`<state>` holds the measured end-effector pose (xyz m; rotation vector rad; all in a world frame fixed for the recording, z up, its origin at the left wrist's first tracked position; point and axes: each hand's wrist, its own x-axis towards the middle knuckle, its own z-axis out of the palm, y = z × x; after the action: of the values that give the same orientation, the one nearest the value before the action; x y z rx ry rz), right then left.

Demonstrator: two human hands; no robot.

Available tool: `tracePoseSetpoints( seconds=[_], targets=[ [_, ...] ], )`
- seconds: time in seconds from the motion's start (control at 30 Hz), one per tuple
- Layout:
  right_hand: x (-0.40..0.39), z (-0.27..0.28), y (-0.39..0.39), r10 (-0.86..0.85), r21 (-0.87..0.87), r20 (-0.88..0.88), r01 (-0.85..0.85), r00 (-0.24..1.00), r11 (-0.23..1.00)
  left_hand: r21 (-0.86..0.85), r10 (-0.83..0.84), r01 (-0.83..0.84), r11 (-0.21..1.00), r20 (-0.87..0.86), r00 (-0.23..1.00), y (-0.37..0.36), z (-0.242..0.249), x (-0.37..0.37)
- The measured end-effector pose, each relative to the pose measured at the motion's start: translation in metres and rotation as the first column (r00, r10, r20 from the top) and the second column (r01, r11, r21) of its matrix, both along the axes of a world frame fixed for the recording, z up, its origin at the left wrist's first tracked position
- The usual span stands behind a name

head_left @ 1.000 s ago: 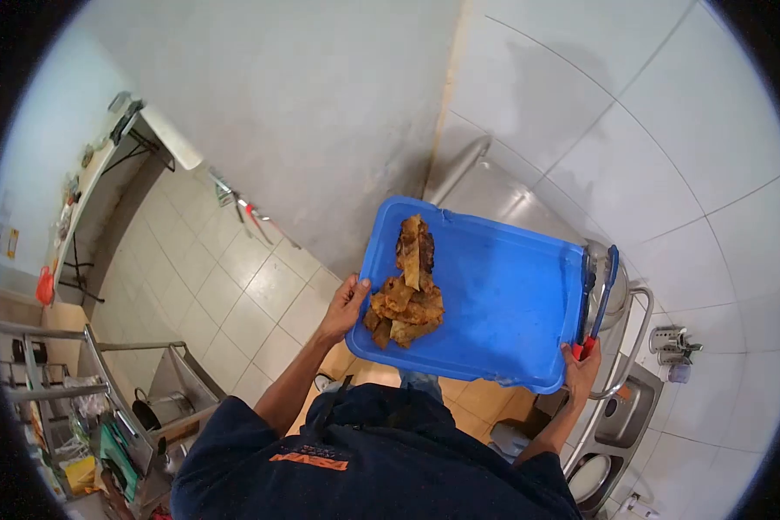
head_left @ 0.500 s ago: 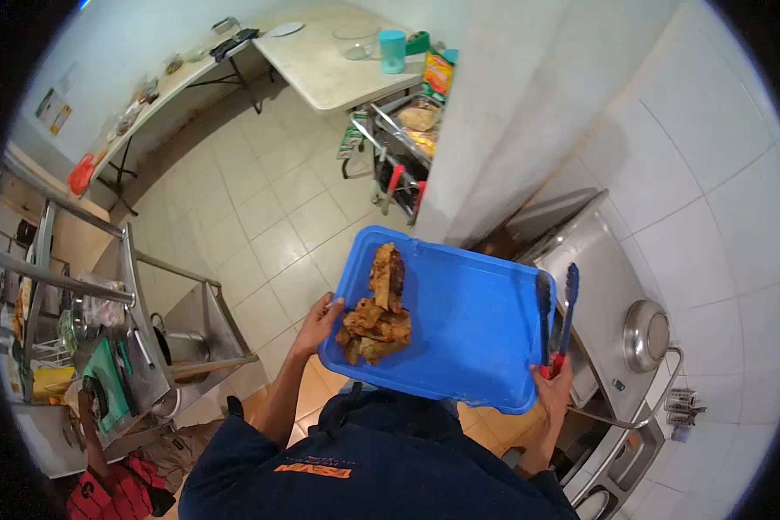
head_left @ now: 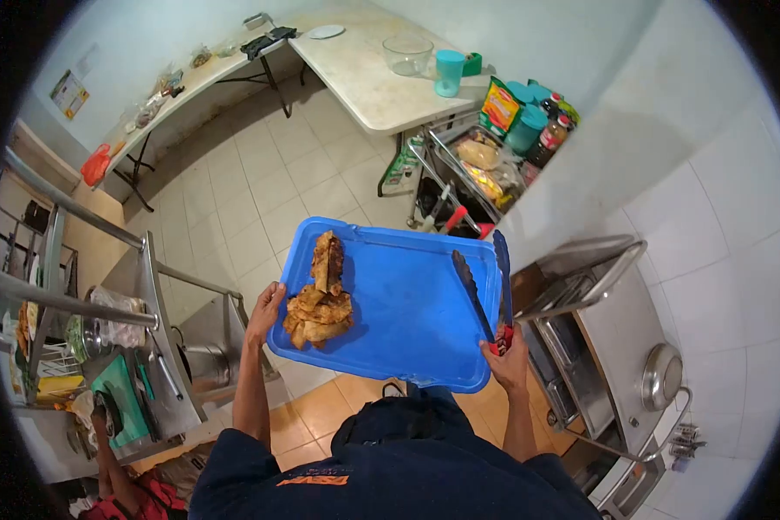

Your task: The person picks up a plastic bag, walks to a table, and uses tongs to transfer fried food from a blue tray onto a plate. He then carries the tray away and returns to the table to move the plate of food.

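A blue tray [head_left: 390,299] is held level in front of me. Browned pieces of cooked food [head_left: 321,299] lie in a pile at its left side. My left hand [head_left: 264,314] grips the tray's left edge. At the lower right corner, my right hand [head_left: 507,360] is closed round the tray's edge and the red part of the dark-tipped tongs [head_left: 499,334]. The tongs' arms are spread apart over the tray's right side.
A white table [head_left: 364,65] stands ahead, beside a metal cart [head_left: 468,178] with packages and bottles. Steel counters are at left [head_left: 169,347] and right [head_left: 620,321]; a metal bowl [head_left: 661,376] sits on the right one. A co-worker's arm [head_left: 113,459] reaches to a green board [head_left: 117,390].
The tray and both my hands have shifted left in view. The tongs' arms now spread wider, one over the tray. More of the cart shows past the wall.
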<state>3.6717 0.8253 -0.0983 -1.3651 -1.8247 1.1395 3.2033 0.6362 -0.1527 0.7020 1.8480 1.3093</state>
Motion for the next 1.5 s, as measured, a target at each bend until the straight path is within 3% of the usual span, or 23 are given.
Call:
tracePoseSetpoints(
  seconds=[0.13,0.2,0.3,0.4,0.53,0.63,0.77,0.87,0.93,1.0,1.23,1.37,1.5],
  targets=[
    [-0.071,-0.005,0.056,0.014,-0.006,0.061,-0.014,0.998,1.000,-0.016,0.019,-0.019,1.000,-0.007,1.000,0.049,0.003,-0.064],
    [-0.109,-0.005,0.090,0.030,-0.008,0.065,-0.029,0.997,1.000,-0.015,0.020,-0.019,1.000,0.009,1.000,0.072,-0.023,-0.113],
    [-0.163,-0.025,0.147,0.058,-0.036,-0.066,-0.061,0.996,0.997,-0.035,0.066,-0.067,0.997,-0.007,0.998,0.124,-0.011,-0.161],
    [-0.220,-0.031,0.205,0.081,0.065,-0.104,-0.074,0.991,0.995,-0.010,0.125,-0.126,0.992,-0.048,0.991,0.169,-0.004,-0.206],
    [-0.294,-0.009,0.264,0.103,-0.022,0.067,-0.102,0.992,0.995,-0.082,0.114,-0.140,0.987,-0.258,0.959,0.221,0.018,-0.273],
    [-0.339,-0.018,0.307,0.097,0.032,0.110,-0.101,0.989,0.994,-0.058,0.089,-0.102,0.993,-0.203,0.975,0.259,0.003,-0.330],
    [-0.403,-0.027,0.360,0.073,0.062,0.149,-0.083,0.986,0.995,-0.202,-0.016,-0.032,0.979,-0.232,0.973,0.315,-0.007,-0.406],
    [-0.457,-0.047,0.395,0.039,0.130,0.178,-0.063,0.983,0.989,-0.186,-0.027,-0.030,0.982,-0.298,0.954,0.367,-0.022,-0.465],
    [-0.497,-0.047,0.408,-0.023,0.153,0.214,-0.010,0.976,0.988,-0.263,-0.100,0.000,0.965,-0.366,0.925,0.399,-0.031,-0.509],
    [-0.538,-0.057,0.423,-0.051,0.091,0.168,0.037,0.984,0.995,-0.297,-0.162,0.023,0.955,-0.452,0.877,0.441,-0.030,-0.555],
    [-0.652,-0.069,0.467,-0.183,-0.064,0.158,0.195,0.970,0.979,-0.405,-0.377,0.168,0.899,-0.518,0.768,0.578,-0.024,-0.688],
    [-0.711,-0.090,0.499,-0.198,0.112,0.165,0.181,0.966,0.977,-0.437,-0.441,0.198,0.877,-0.571,0.693,0.654,-0.041,-0.742],
    [-0.765,-0.106,0.536,-0.240,-0.019,0.175,0.247,0.955,0.969,-0.444,-0.491,0.247,0.861,-0.603,0.628,0.729,-0.056,-0.789]
  ],
)
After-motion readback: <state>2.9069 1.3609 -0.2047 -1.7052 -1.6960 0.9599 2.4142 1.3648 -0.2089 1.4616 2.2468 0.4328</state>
